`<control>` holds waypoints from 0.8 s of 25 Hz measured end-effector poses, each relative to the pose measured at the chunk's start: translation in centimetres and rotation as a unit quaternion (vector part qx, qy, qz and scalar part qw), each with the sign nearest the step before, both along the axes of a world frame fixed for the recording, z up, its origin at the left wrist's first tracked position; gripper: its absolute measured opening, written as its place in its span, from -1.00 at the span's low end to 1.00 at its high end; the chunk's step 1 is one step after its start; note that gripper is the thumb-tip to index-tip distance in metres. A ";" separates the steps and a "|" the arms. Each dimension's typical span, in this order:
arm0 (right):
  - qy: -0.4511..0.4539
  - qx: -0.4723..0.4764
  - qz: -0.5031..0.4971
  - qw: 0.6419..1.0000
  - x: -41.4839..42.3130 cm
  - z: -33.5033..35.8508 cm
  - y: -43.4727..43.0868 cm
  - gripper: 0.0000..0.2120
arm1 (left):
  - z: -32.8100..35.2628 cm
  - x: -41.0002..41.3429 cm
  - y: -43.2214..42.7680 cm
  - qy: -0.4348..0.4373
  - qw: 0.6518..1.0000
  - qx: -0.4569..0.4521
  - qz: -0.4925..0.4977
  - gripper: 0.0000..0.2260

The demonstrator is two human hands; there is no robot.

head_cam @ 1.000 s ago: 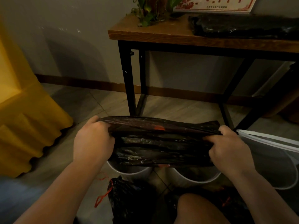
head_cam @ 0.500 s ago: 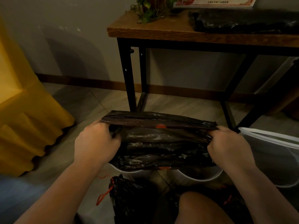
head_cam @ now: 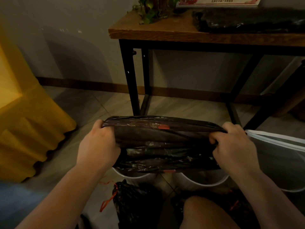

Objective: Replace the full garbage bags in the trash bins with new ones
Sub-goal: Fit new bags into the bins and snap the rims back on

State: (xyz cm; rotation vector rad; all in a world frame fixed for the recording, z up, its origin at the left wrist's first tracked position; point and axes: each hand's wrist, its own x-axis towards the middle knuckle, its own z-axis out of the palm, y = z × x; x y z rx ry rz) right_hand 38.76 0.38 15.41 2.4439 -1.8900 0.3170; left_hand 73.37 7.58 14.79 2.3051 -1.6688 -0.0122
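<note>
I hold a new black garbage bag (head_cam: 165, 142) with a red drawstring stretched wide between both hands. My left hand (head_cam: 97, 144) grips its left end, my right hand (head_cam: 234, 149) grips its right end. The bag hangs over two white trash bins, the left bin (head_cam: 132, 176) and the middle bin (head_cam: 203, 181), whose rims show just below it. A third white bin (head_cam: 279, 146) stands at the right. A full tied black bag (head_cam: 135, 205) with red strings lies on the floor near my knee (head_cam: 208, 214).
A wooden table (head_cam: 165, 33) with black metal legs stands right behind the bins, with a folded stack of black bags (head_cam: 247, 19) and a plant (head_cam: 151, 9) on top. A yellow cloth-covered object (head_cam: 24, 123) fills the left side.
Both hands have worked the bag's rim wider, and more of its folded layers have spread open. The bag stays at about the same height over the bins.
</note>
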 end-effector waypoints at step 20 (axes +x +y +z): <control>-0.278 0.188 0.100 0.937 4.9 -2.4 3.7 -0.38 | 1.5 3.5 2.5 0.224 0.946 0.217 -0.091 -0.49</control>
